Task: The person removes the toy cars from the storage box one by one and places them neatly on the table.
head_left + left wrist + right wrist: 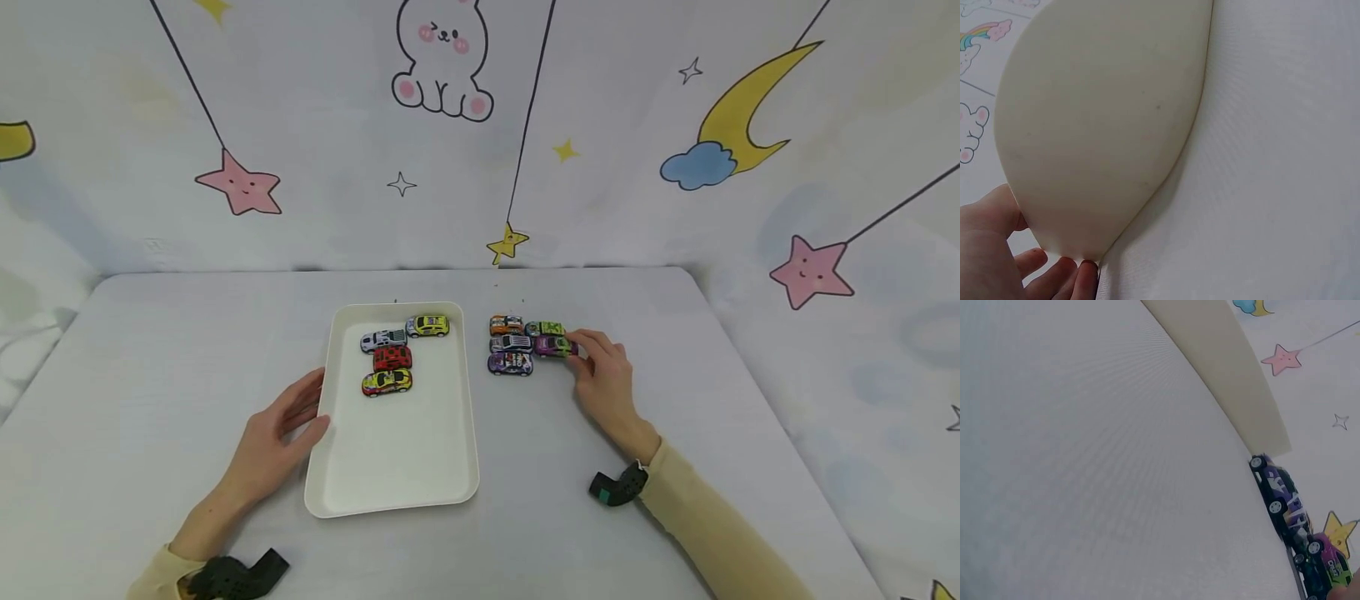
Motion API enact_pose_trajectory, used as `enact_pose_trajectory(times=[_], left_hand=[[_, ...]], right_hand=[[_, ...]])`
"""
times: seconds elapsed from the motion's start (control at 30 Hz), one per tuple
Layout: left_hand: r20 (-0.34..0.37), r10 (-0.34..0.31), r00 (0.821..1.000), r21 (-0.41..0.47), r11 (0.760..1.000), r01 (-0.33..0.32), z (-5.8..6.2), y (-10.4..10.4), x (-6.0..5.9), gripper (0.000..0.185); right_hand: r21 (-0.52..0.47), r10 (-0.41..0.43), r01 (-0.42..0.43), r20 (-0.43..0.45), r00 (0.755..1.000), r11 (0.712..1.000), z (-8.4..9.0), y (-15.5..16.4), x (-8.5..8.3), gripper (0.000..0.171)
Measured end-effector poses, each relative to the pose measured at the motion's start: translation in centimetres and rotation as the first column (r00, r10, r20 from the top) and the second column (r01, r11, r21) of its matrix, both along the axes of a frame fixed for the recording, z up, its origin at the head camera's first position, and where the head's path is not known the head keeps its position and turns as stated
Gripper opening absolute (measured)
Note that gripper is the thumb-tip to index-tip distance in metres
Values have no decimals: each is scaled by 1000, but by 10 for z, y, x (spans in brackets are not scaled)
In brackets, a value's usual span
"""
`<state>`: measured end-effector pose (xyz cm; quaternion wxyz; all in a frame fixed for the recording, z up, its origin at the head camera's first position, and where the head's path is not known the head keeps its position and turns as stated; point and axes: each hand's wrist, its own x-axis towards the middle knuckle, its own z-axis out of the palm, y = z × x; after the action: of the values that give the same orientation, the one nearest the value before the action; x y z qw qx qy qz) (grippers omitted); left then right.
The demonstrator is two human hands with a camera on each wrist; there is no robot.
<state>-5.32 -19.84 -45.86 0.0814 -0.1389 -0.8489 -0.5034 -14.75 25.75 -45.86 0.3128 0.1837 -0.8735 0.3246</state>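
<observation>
My left hand (272, 442) is at the left side of a white tray (397, 458), its fingertips resting against the wall; in the left wrist view the fingertips (1088, 270) touch the tray's pale outer side (1104, 125). In the tray are a yellow toy car (427, 326), a silver one (383, 340), a red one (392, 358) and a yellow-red one (387, 382). To the tray's right, my right hand (606, 379) pinches the right end of a purple-green toy car (553, 347). That car (1335, 562) shows low in the right wrist view.
Beside the purple-green car are an orange toy car (506, 325), a green one (544, 328), a silver-purple one (512, 343) and a purple-white one (511, 363). The white table (187, 350) ends at a wall with cartoon prints.
</observation>
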Motion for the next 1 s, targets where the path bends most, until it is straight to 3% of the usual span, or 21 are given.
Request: enact_pose_trajectory(times=[0.53,0.8,1.0], left_hand=[[-3,1,1000,8,1000,-1,3,1,1,61],[-6,-1,1000,10,1000,1,2,1,1,61],[-22,-6,1000,13,1000,6,1,2,0,62]], right_hand=[[28,9,-12,106,994,1000,-3,0,-1,29],[51,9,-15,107,994,999,-2,1,-1,26],[75,56,-61,69,996,995,-2,1,-1,27]])
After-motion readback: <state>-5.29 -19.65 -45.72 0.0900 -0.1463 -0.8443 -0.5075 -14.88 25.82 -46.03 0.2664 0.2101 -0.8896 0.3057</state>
